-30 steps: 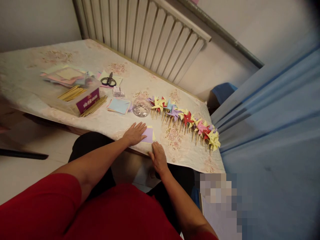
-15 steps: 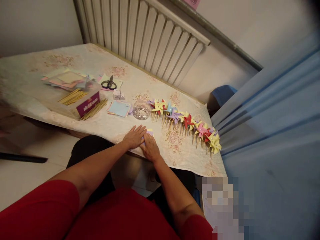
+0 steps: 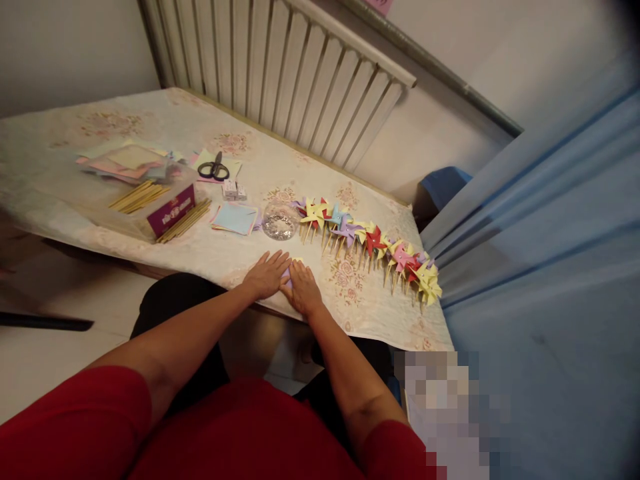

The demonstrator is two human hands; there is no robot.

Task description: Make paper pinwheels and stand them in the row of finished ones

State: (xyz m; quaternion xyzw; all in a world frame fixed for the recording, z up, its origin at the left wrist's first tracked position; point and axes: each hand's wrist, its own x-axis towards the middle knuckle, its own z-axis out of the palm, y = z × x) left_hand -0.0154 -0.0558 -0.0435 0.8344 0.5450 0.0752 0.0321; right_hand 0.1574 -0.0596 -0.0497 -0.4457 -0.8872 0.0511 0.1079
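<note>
My left hand (image 3: 269,274) lies flat near the table's front edge, fingers stretched out, its tips at a small purple and yellow piece of paper (image 3: 287,275). Against the other side of that paper rests my right hand (image 3: 303,287), also flat with straight fingers. Both hands cover most of the paper, so its full shape is hidden. Just beyond the hands stands a round clear dish (image 3: 280,221) of small shiny pieces. Left of the dish lies a stack of paper squares (image 3: 234,219), light blue on top.
Paper pinwheels (image 3: 373,241) on sticks line the table's right side. To the left are a clear box (image 3: 120,217) of wooden sticks, loose sticks (image 3: 184,221), scissors (image 3: 214,168), small white boxes (image 3: 233,191) and coloured sheets (image 3: 123,160). A radiator (image 3: 290,80) stands behind.
My right hand has turned flatter over the paper, its fingers now pointing forward, and covers more of its far end. The left hand stays nearly in place. The view has shifted slightly.
</note>
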